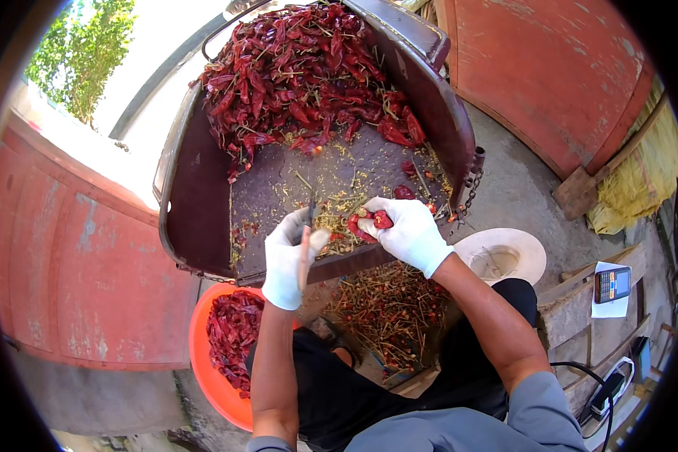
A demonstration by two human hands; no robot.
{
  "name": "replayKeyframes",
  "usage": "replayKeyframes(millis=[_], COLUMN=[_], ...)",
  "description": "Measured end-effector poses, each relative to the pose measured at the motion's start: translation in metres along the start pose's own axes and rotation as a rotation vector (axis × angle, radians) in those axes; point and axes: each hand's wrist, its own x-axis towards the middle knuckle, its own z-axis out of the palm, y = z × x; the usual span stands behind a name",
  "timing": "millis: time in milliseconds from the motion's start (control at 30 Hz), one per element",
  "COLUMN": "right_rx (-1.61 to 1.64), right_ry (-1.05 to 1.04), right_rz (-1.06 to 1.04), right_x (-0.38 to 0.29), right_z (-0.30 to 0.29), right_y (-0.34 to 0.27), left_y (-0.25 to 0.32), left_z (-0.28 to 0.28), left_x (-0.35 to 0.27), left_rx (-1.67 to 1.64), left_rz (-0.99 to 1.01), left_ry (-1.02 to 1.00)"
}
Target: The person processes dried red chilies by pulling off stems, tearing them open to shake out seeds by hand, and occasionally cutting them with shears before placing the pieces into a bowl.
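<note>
My left hand, in a white glove, grips a slim knife-like tool by its light handle. Its dark, blurred blade points away from me over the cart bed. Close by on the right, my white-gloved right hand holds a few red dried chillies, their cut or stem ends turned to the left. Both hands are above the near edge of a maroon metal cart bed. A large heap of dried red chillies fills its far part. Pale seeds and stem bits lie scattered between.
An orange basin of chillies stands at lower left. Chilli stems are piled on the ground between my legs. A pale hat lies on the right, near a wooden pallet with a keypad phone. Red metal doors flank the cart.
</note>
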Motion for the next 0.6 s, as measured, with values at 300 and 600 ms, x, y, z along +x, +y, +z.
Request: replayKeyframes(millis=[300, 600], right_rx=[-0.042, -0.116], right_ry=[-0.044, -0.115], right_rz=[0.039, 0.051], right_x=[0.002, 0.002], right_z=[-0.005, -0.007], right_y=[0.000, -0.005], left_y=[0.010, 0.001], left_z=[0.025, 0.025], left_x=[-0.016, -0.013], left_rx=[0.824, 0.958], left_rz=[0.309, 0.541], left_ry=[-0.059, -0.076])
